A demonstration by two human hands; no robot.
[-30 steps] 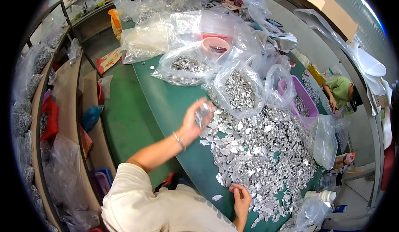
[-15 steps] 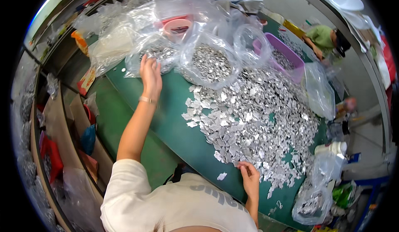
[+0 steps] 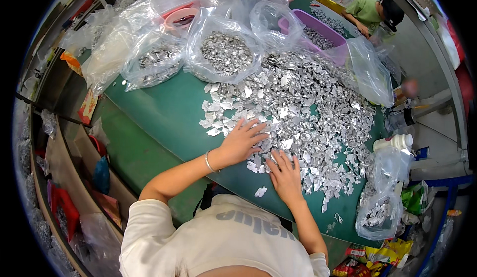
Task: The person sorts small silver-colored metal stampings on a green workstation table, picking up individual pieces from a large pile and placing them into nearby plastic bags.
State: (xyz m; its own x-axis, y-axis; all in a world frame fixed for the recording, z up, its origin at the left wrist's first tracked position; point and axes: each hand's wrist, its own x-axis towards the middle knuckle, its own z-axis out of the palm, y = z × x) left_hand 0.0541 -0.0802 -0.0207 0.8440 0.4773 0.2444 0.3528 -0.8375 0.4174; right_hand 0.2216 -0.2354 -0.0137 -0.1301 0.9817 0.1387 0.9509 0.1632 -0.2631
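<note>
A broad heap of small, flat silvery pieces (image 3: 318, 108) covers much of the green table (image 3: 159, 113). My left hand (image 3: 243, 142) lies at the heap's near left edge with its fingers spread over the pieces. Close to its right, my right hand (image 3: 285, 173) rests on the near edge of the heap, fingers stretched out and apart. Neither hand visibly grips anything. One loose silvery piece (image 3: 260, 192) lies on the table left of my right hand. Beyond the heap, a clear plastic bag (image 3: 194, 53) stands open, full of silvery pieces.
Another clear bag (image 3: 130, 71) with pieces stands farther left. A purple basin (image 3: 343, 53) and a pink tub (image 3: 180, 15) sit at the back. A bag of pieces (image 3: 380, 227) lies at right, near a white bottle (image 3: 397, 142). A person in green (image 3: 365, 10) works at the far right.
My left hand has moved from the left bag back to the heap. My right hand has opened and spread onto the pieces; the small piece at its fingertips no longer shows. The view has shifted.
</note>
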